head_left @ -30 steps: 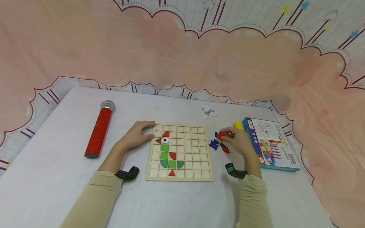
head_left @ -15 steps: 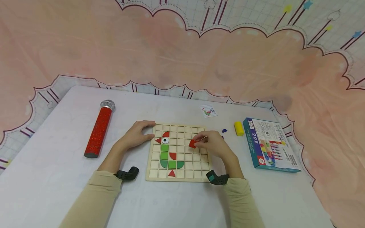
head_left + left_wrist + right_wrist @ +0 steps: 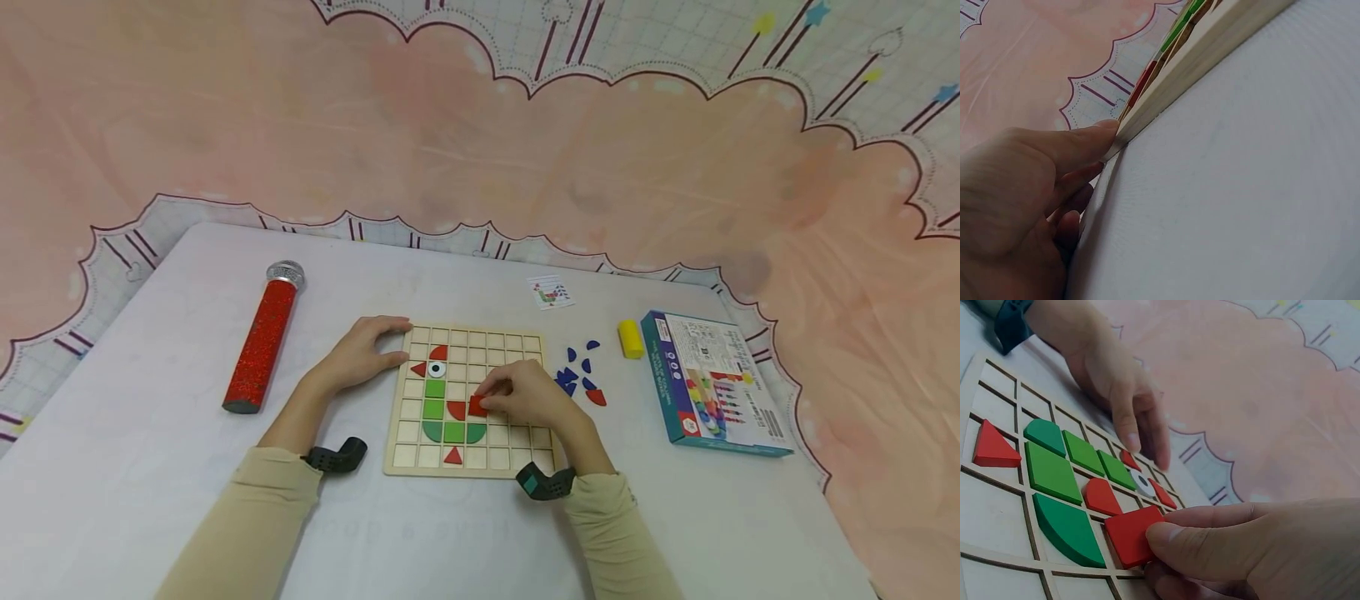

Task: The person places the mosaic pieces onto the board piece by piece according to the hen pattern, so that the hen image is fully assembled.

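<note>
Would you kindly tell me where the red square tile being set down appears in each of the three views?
Head: the red square tile lies mid-board, pinched by the right hand, right of the red quarter-round.
Left wrist: not in view; only the wooden board edge and left hand show.
Right wrist: bottom centre, under the fingertips.
Shared landmark: the wooden board.

A flat red square tile [image 3: 477,406] lies tilted over the wooden grid board [image 3: 517,463], beside the red quarter-round.
</note>
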`<act>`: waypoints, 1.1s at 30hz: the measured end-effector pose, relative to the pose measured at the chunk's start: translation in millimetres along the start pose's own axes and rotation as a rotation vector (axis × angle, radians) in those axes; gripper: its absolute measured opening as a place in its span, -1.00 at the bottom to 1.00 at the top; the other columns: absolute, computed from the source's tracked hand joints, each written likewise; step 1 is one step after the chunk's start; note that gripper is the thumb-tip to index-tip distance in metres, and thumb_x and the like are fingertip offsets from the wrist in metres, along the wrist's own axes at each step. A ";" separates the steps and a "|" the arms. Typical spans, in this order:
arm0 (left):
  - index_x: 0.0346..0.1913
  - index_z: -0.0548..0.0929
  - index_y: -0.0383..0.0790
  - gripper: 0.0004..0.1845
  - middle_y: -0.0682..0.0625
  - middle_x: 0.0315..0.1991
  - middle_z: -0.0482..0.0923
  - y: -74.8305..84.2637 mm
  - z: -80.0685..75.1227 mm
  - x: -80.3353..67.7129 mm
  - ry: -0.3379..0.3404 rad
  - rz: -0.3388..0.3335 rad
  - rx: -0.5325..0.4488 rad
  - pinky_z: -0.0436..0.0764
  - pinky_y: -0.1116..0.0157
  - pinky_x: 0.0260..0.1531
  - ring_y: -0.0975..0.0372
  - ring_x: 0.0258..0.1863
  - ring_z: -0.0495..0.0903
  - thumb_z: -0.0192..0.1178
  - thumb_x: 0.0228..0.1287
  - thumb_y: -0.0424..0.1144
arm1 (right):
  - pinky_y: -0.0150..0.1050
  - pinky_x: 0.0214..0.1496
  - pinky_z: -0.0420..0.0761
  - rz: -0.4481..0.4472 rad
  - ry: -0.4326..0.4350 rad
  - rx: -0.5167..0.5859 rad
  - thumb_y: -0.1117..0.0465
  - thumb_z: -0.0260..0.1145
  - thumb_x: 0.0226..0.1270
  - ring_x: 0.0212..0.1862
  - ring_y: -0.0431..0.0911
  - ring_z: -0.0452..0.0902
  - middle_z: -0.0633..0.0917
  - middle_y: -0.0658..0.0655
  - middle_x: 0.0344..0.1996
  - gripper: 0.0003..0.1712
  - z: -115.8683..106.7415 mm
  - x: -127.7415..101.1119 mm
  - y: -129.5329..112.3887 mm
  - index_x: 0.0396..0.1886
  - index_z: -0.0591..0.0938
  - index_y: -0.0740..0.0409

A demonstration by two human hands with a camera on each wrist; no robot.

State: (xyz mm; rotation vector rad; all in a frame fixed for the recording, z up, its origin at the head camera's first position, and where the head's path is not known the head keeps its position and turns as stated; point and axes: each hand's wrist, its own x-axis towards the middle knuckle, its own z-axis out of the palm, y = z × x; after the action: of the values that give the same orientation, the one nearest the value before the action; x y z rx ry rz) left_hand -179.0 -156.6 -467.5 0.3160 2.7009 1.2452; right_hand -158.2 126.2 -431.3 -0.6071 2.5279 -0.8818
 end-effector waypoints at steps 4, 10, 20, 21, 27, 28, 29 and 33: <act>0.26 0.45 -0.22 -0.47 -0.15 0.36 0.32 1.9 0.3 -0.1 -0.001 -0.007 0.000 0.05 -0.06 0.42 -0.05 0.43 0.11 0.27 0.22 -0.24 | -0.33 -0.24 0.53 0.000 -0.012 -0.007 0.17 0.41 0.16 -0.34 -0.19 0.50 0.70 -0.12 -0.42 -0.95 2.1 0.2 1.3 -0.35 0.74 -0.06; 0.26 0.45 -0.21 -0.47 -0.14 0.36 0.32 1.7 0.2 0.0 0.000 -0.010 0.002 0.05 -0.06 0.42 -0.04 0.42 0.10 0.27 0.22 -0.24 | -0.32 -0.16 0.52 -0.020 -0.036 -0.033 0.18 0.39 0.20 -0.26 -0.17 0.48 0.69 -0.12 -0.35 -0.96 4.5 1.4 1.2 -0.36 0.73 -0.07; 0.27 0.45 -0.20 -0.46 -0.13 0.37 0.31 3.0 -0.1 -0.9 -0.002 -0.026 0.004 0.04 -0.07 0.42 -0.05 0.43 0.08 0.27 0.22 -0.24 | -0.34 -0.30 0.47 -0.045 -0.025 -0.112 0.11 0.40 0.18 -0.36 -0.19 0.44 0.65 -0.16 -0.45 -0.93 6.5 2.5 0.3 -0.41 0.70 -0.02; 0.27 0.45 -0.20 -0.46 -0.13 0.37 0.31 3.1 0.0 -0.8 -0.003 -0.027 0.005 0.04 -0.07 0.42 -0.05 0.43 0.08 0.27 0.22 -0.24 | -0.35 -0.31 0.47 -0.046 -0.026 -0.114 0.12 0.40 0.18 -0.36 -0.19 0.44 0.64 -0.16 -0.45 -0.94 6.6 2.3 0.4 -0.41 0.69 -0.04; 0.27 0.44 -0.20 -0.46 -0.13 0.37 0.31 1.9 0.2 -0.2 -0.002 -0.025 0.017 0.06 -0.08 0.42 -0.05 0.43 0.09 0.27 0.22 -0.23 | -0.37 -0.32 0.50 -0.041 -0.032 -0.127 0.13 0.39 0.20 -0.37 -0.20 0.46 0.60 -0.13 -0.47 -0.94 5.8 1.6 -0.1 -0.35 0.64 -0.10; 0.28 0.44 -0.19 -0.45 -0.13 0.37 0.31 1.3 0.1 0.0 -0.001 -0.024 0.019 0.06 -0.08 0.42 -0.05 0.43 0.09 0.27 0.22 -0.23 | -0.38 -0.32 0.50 -0.043 -0.032 -0.127 0.13 0.39 0.20 -0.36 -0.20 0.46 0.59 -0.12 -0.47 -0.92 5.3 1.7 -0.3 -0.34 0.63 -0.10; 0.28 0.44 -0.20 -0.45 -0.13 0.37 0.31 0.7 0.2 0.4 0.001 -0.021 0.020 0.06 -0.08 0.42 -0.05 0.43 0.10 0.27 0.22 -0.23 | -0.38 -0.32 0.50 -0.042 -0.032 -0.122 0.12 0.39 0.20 -0.36 -0.20 0.46 0.59 -0.12 -0.47 -0.91 4.7 1.8 -0.3 -0.33 0.63 -0.10; 0.28 0.44 -0.20 -0.45 -0.13 0.37 0.31 -1.1 0.8 0.9 -0.002 -0.019 0.015 0.06 -0.08 0.42 -0.05 0.43 0.10 0.27 0.22 -0.23 | -0.35 -0.30 0.51 -0.047 -0.032 -0.061 0.09 0.39 0.20 -0.34 -0.18 0.46 0.59 -0.10 -0.44 -0.90 0.2 1.5 4.1 -0.31 0.63 -0.08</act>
State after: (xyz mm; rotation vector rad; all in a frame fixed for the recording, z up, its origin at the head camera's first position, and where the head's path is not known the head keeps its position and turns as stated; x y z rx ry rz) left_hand -179.7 -156.5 -468.9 0.2923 2.7060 1.2198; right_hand -160.5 128.2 -434.4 -0.6969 2.5289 -0.8074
